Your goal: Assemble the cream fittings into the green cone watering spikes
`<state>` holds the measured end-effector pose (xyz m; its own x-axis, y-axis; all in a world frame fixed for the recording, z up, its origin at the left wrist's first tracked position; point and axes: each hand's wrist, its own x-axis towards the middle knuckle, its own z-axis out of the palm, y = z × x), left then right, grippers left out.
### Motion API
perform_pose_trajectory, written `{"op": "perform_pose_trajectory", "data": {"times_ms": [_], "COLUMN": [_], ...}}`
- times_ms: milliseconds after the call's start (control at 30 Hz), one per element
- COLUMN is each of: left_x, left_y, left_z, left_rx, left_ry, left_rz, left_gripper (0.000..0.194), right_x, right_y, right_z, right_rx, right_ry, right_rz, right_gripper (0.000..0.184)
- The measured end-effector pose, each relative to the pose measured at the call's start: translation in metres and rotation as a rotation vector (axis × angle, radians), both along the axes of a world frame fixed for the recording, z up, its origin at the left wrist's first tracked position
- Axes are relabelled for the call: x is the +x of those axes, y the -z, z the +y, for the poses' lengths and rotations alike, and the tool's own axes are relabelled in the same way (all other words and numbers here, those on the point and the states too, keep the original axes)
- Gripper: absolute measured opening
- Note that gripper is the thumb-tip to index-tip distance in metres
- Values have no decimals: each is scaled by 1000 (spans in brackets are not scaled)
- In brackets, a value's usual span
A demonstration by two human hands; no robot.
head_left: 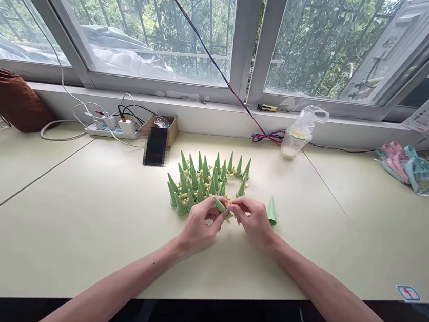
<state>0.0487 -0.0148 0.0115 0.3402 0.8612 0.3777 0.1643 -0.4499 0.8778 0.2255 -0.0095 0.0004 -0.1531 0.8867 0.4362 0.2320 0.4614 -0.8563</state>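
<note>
two hands (227,219) grip one green cone (220,205).

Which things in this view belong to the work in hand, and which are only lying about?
In the work:
left hand, holding a tilted green cone
right hand, fingertips close to it
standing green cones
small yellow pieces
lone green cone

Lying about:
brown bag
cardboard box
plastic cup

The single view looks from the wearer's head, facing forward and down over the surface (94,230), taking in both forearms below and the window (168,26) above; the hands sit mid-frame at arm's length.
</note>
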Motion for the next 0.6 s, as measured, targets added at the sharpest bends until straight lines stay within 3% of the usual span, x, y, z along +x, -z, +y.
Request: {"op": "perform_pose_trajectory", "data": {"times_ms": [400, 600], "left_x": [-1, -1], "left_y": [0, 2], "left_z": [-1, 1], "left_rx": [99, 132], "left_ry": [-85, -98], "left_rz": [8, 37], "left_gripper": [13, 17], "right_x": [5, 4], "right_y": [-1, -1], "right_z": [0, -1], "right_rx": [45, -21], "right_ry": [-95, -100], "right_rz": [-25, -39], "right_gripper": [21, 18]}}
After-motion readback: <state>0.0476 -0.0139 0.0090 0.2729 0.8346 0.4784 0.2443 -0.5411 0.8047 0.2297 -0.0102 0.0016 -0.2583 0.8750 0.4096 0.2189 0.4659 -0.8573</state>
